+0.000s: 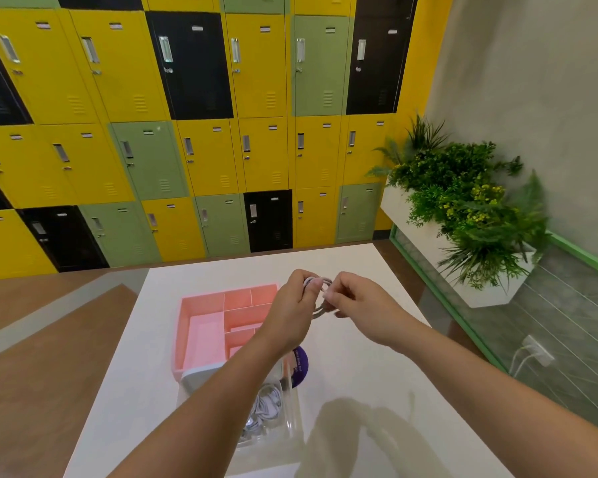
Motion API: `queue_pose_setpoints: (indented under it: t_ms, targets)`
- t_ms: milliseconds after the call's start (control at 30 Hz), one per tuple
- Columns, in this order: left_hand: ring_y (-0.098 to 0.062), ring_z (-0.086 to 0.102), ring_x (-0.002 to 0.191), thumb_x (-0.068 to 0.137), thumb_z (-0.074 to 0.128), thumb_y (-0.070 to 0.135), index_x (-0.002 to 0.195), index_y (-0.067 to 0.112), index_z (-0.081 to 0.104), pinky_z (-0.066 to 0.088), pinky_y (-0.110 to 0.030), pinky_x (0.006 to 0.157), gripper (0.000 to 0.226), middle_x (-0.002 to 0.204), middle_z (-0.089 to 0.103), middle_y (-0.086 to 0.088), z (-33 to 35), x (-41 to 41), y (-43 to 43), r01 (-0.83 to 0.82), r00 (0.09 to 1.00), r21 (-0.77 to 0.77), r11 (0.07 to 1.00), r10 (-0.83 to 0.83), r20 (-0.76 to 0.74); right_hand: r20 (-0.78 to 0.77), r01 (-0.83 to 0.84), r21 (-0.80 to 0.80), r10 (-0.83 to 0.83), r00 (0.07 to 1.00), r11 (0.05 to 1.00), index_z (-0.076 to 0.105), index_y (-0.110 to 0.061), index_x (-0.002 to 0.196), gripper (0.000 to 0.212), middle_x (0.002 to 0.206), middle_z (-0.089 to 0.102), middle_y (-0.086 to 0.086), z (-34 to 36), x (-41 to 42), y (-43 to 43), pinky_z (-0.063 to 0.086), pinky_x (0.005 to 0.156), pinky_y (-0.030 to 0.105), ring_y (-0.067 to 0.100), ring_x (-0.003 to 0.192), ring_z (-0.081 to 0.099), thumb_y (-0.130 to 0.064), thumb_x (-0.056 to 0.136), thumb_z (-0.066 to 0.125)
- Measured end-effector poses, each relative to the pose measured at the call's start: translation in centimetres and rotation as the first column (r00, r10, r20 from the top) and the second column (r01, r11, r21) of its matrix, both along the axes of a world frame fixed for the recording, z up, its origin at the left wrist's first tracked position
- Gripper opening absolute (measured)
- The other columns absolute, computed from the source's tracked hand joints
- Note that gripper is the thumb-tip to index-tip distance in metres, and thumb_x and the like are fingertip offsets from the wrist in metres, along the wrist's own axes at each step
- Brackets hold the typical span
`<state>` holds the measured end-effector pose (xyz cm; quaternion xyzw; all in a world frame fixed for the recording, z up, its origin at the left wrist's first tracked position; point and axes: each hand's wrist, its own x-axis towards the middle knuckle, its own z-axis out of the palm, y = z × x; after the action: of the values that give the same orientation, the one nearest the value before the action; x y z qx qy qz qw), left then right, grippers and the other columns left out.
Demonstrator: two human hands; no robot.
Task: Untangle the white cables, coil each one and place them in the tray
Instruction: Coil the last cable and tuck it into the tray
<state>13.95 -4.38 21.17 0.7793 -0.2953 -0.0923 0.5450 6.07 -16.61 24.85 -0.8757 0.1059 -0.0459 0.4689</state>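
Clearly the coiling step was in hand: both hands were raised just above the tray's far right corner, with one white cable between them. The left hand had its fingers curled round a small bundle of loops, thumb on top. The right hand pinched the cable just beside it between thumb and fingertips, the other fingers tucked in.

To do this well, I judged, the left grip should pin every loop so none springs free, while the right feeds the loose end round in even loops without twisting it. Whether any tail was left to wind I could not tell.

The tray, pink and split into compartments, showed no cable in the parts that were visible. On the person's side of the tray, a clear box held more cables in a heap, so most of the task looked undone.
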Motion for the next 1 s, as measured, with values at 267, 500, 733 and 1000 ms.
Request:
queue_pose_setpoints:
  t_ms: [267, 500, 733, 1000]
  targets:
    - [-0.014, 0.049, 0.064, 0.101, 0.044, 0.030, 0.098, 0.015, 0.050, 0.041, -0.028, 0.059, 0.017, 0.072, 0.055, 0.000, -0.3, 0.7, 0.7, 0.007, 0.993, -0.027, 1.000, -0.011, -0.120, -0.021, -0.105, -0.026, 0.104, 0.994, 0.994, 0.054, -0.017, 0.086, 0.015, 0.124, 0.051, -0.004, 0.2, -0.4, -0.5, 0.043, 0.093, 0.030, 0.016, 0.110, 0.054, -0.025, 0.098, 0.051]
    - [-0.012, 0.049, 0.059, 0.102, 0.041, 0.031, 0.079, 0.015, 0.061, 0.041, -0.027, 0.060, 0.034, 0.063, 0.054, 0.000, -0.3, 1.0, 1.2, 0.074, 0.988, -0.011, 0.997, -0.074, -0.136, -0.035, -0.024, 0.365, 0.039, 0.999, 0.931, 0.053, -0.012, 0.092, 0.016, 0.117, 0.062, -0.003, 1.2, 0.0, -1.5, 0.051, 0.095, 0.038, 0.019, 0.098, 0.070, -0.018, 0.102, 0.043]
    - [-0.013, 0.042, 0.063, 0.103, 0.035, 0.032, 0.078, 0.016, 0.055, 0.036, -0.028, 0.062, 0.036, 0.068, 0.048, 0.003, -0.8, 1.1, 1.7, 0.033, 0.992, 0.028, 0.999, -0.029, -0.120, 0.089, 0.016, 0.242, -0.038, 0.995, 0.970, 0.053, -0.006, 0.097, 0.017, 0.104, 0.067, 0.007, 3.4, 0.1, -2.7, 0.056, 0.084, 0.040, 0.018, 0.087, 0.072, -0.016, 0.102, 0.040]
    - [-0.015, 0.039, 0.068, 0.102, 0.037, 0.039, 0.079, 0.016, 0.049, 0.036, -0.029, 0.069, 0.035, 0.074, 0.044, 0.001, 0.2, 0.5, 1.7, 0.040, 0.975, -0.043, 0.998, -0.048, -0.217, 0.131, 0.110, -0.329, -0.070, 0.989, 0.938, 0.059, -0.021, 0.096, 0.012, 0.100, 0.064, -0.005, 3.1, 0.4, -4.5, 0.049, 0.081, 0.035, 0.015, 0.094, 0.062, -0.023, 0.099, 0.047]
